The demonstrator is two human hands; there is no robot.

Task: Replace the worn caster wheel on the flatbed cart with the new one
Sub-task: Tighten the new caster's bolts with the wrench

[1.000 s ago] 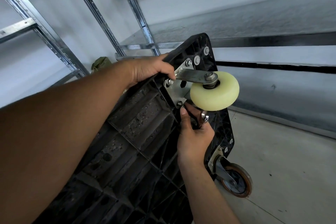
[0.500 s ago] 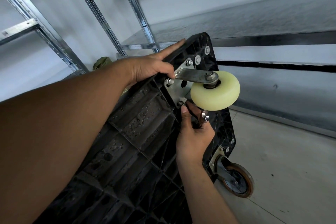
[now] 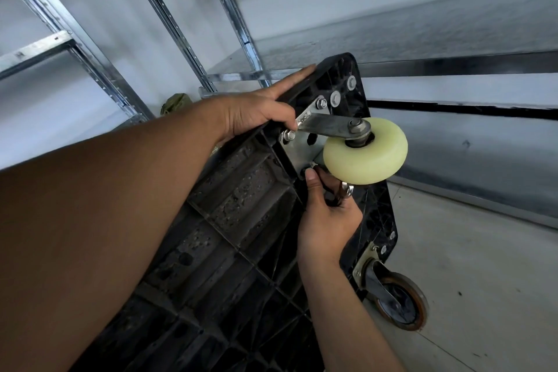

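I read the left hand as grasping the top edge of the upended flatbed cart. Its index finger lies straight along the rim, and the other fingers and thumb curl beside the mounting plate. The right hand is clenched round a dark-handled tool, thumb tip at the plate's lower corner. The cream caster wheel sits in its bracket on that plate, just above the right hand; a brown-rimmed caster occupies the cart's lower corner.

Left hand grips with forefinger straight; right hand, lower, is clenched, thumb pointing up.
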